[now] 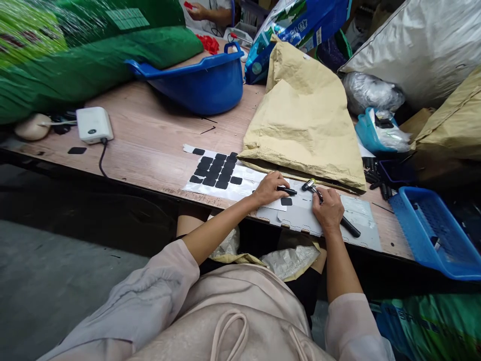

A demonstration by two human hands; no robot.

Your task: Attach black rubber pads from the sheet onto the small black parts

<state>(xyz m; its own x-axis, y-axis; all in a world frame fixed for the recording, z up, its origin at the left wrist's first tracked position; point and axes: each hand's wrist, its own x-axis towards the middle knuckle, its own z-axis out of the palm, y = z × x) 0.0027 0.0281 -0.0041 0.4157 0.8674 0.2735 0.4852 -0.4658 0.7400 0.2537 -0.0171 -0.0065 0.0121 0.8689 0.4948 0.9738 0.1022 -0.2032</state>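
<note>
My left hand rests on a grey sheet at the table's near edge, fingers pinched on a small black cylindrical part. My right hand is closed round the black handle of a small hammer, whose metal head hovers just right of the part. One black pad lies on the sheet between my hands. A white backing sheet with several black pads lies to the left.
A tan paper sack lies behind my hands. A blue tub, green sacks and a white adapter sit to the left. A blue basket and loose black parts are at right. Another person's hand is at the far end.
</note>
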